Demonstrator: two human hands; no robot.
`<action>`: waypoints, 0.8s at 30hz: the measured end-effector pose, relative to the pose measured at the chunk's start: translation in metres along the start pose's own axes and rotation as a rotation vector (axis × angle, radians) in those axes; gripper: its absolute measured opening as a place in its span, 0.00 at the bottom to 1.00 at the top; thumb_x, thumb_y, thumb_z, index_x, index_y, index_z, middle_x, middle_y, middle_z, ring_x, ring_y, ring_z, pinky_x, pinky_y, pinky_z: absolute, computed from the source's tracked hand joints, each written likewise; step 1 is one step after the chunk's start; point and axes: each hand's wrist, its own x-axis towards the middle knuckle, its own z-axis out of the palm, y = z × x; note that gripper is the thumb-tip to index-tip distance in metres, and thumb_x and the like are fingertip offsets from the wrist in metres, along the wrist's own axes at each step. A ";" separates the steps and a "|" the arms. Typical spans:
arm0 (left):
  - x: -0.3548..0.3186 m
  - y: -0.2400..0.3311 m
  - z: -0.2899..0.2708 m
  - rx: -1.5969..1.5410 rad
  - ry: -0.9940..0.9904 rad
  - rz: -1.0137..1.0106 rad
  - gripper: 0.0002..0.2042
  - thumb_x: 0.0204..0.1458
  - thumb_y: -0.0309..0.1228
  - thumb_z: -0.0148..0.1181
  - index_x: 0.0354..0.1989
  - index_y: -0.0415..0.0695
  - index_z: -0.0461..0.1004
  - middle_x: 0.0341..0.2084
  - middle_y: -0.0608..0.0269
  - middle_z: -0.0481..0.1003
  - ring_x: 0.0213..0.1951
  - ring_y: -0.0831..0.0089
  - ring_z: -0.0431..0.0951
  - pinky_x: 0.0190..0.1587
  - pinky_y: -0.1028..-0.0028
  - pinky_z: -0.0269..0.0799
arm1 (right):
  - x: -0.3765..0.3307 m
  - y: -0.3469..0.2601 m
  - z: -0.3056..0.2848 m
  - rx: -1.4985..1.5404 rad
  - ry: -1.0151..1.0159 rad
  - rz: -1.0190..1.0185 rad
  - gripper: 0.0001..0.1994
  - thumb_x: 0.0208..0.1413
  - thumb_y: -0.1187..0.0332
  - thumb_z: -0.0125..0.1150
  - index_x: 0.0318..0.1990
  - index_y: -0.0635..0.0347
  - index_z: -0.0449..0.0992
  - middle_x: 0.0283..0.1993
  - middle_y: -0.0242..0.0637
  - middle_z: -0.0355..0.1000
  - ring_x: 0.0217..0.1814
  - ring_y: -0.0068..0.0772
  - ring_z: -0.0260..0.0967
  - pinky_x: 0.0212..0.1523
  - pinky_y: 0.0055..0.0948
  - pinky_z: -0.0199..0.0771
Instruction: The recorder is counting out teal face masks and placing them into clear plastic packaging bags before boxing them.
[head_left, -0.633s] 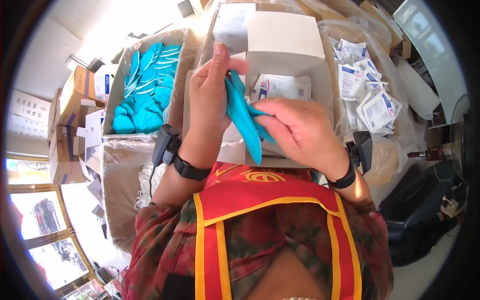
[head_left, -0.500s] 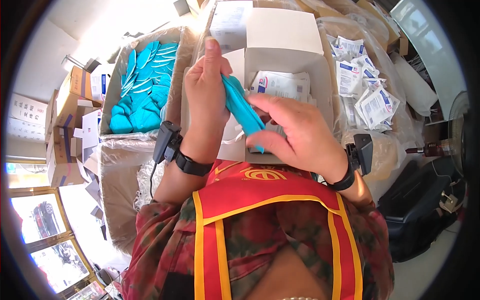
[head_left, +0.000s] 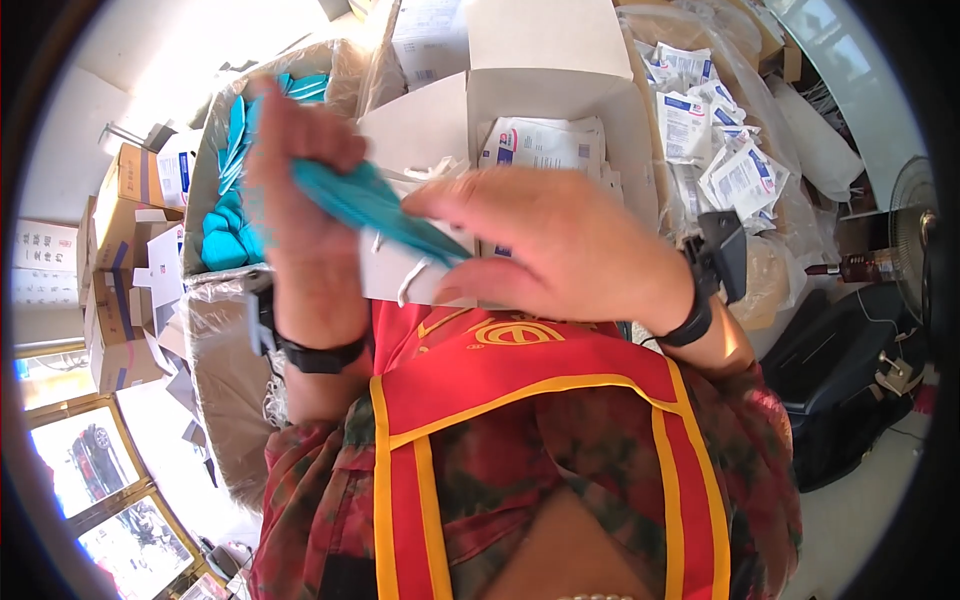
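Note:
My left hand [head_left: 310, 200], smeared by motion, is closed round one end of a folded teal face mask [head_left: 360, 200]. The mask slants down to the right, and white ear loops [head_left: 415, 280] hang near it. Around its lower end curls my right hand [head_left: 560, 240], fingers above and thumb below; the exact contact is blurred. Behind my hands stands an open white carton [head_left: 550, 95] holding white printed packets [head_left: 545, 145]. To the left, beyond my left hand, a lined bin [head_left: 340, 75] holds many teal masks [head_left: 228, 235].
At the right, a plastic-lined box holds several white and blue sachets [head_left: 685, 125]. Brown cartons [head_left: 125, 290] are stacked at the left. A lined box [head_left: 225, 370] stands below the mask bin. A black bag-like thing [head_left: 840, 385] and a fan [head_left: 915, 225] are at the far right.
My left hand has swung left with the face mask, toward the bin of masks. My right hand has also shifted left, staying at the mask's lower end. White ear loops now show more.

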 end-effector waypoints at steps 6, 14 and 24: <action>-0.018 0.084 -0.024 0.361 0.261 0.337 0.16 0.61 0.39 0.53 0.22 0.47 0.63 0.15 0.68 0.60 0.18 0.80 0.55 0.23 0.78 0.52 | -0.019 0.085 -0.020 0.035 -0.112 0.518 0.11 0.58 0.68 0.58 0.46 0.61 0.74 0.35 0.35 0.75 0.36 0.29 0.74 0.39 0.28 0.73; -0.023 0.029 -0.034 0.607 0.169 0.138 0.15 0.60 0.34 0.53 0.21 0.44 0.67 0.14 0.67 0.65 0.16 0.82 0.59 0.20 0.81 0.52 | -0.034 0.167 0.031 -0.546 -0.571 0.498 0.13 0.52 0.68 0.61 0.44 0.62 0.73 0.49 0.48 0.71 0.54 0.47 0.68 0.52 0.41 0.70; -0.021 -0.018 -0.035 0.514 -0.084 -0.127 0.15 0.62 0.33 0.51 0.21 0.44 0.65 0.13 0.67 0.64 0.15 0.83 0.58 0.19 0.81 0.52 | -0.042 0.206 0.056 -0.579 -0.557 0.808 0.27 0.45 0.62 0.70 0.53 0.58 0.70 0.58 0.43 0.66 0.62 0.44 0.62 0.61 0.40 0.64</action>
